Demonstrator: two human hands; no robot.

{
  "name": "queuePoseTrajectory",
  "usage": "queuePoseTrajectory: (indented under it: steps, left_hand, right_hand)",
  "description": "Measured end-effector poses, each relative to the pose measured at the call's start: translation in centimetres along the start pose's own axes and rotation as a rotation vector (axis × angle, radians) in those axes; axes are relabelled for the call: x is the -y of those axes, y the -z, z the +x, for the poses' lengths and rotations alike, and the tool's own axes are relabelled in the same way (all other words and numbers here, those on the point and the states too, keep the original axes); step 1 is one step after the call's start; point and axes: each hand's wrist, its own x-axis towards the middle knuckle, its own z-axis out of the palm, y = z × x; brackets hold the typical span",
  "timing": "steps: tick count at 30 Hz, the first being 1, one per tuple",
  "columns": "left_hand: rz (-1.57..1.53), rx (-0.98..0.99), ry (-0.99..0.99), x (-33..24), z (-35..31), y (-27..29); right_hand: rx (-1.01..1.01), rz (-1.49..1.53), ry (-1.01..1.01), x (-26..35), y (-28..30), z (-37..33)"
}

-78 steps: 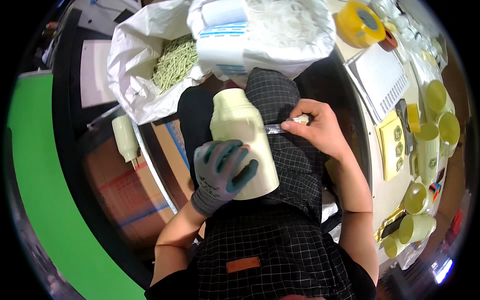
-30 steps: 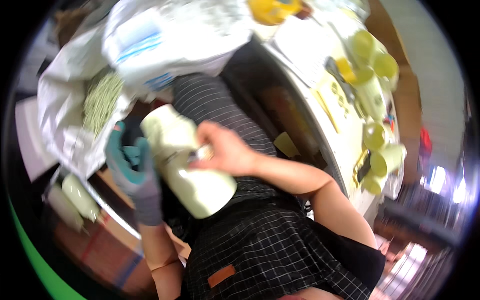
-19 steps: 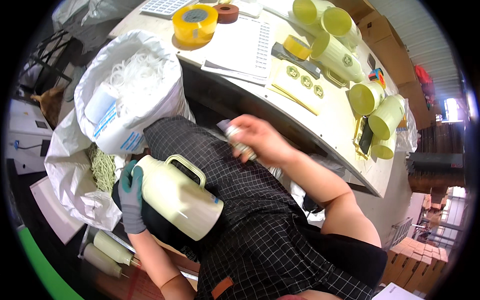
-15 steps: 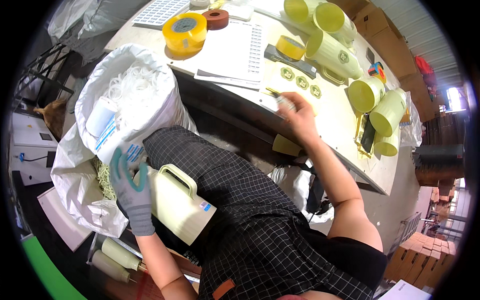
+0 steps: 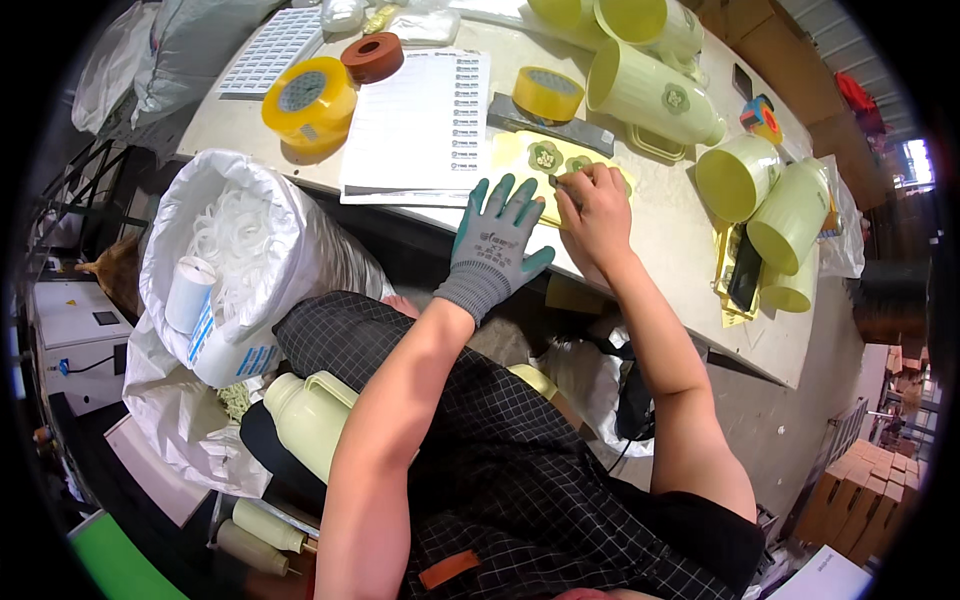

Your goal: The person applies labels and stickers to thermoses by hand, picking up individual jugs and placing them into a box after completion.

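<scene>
- While one pale-green, smooth-walled jug with a loop handle [image 5: 300, 415] lies tilted across the black apron with a white grid [image 5: 500, 440], partly hidden by the left forearm, both hands are at the off-white tabletop [image 5: 680, 230].
- Left hand [image 5: 500, 240], in a grey knitted glove with teal fingertips: fingers spread, palm down, near the yellow flat sheet [image 5: 508, 150]; contact with it unclear.
- Right hand [image 5: 598, 212], bare: fingers bent and drawn together at that sheet, beside its green flower-shaped emblems [image 5: 545, 156]; whether they pinch an emblem cannot be made out.
- Beyond the sheet: a translucent yellow tape roll [image 5: 548, 95] on a long dark-grey bar [image 5: 590, 135].
- Behind these: a second pale-green jug, cylindrical and wide-mouthed [image 5: 640, 90], lying on its side.
- Progress, as judged: the second jug already bears a flower emblem; the lap jug shows none on its visible part, so that step appears undone, and at least two emblems are left on the sheet.
</scene>
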Motion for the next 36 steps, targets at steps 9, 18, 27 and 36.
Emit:
queuePoseTrajectory:
  steps: [9,18,27,36]
  left_hand:
    - [0.006,0.018,0.03,-0.3,0.2,0.1]
    - [-0.725,0.12,0.302,-0.9,-4.8,9.2]
    - [-1.464,-0.404,1.105,1.9,-22.1,19.3]
    - [-1.096,-0.913,1.503,-3.1,-39.7,20.3]
  right_hand:
    - [0.01,0.731,-0.433,-0.7,0.9,3.8]
    - [-0.116,0.309,0.233,8.7,5.1,2.2]
    - [-0.012,0.369,0.899,21.8,2.6,-1.5]
    - [0.42,0.751,0.558,29.1,0.3,-6.2]
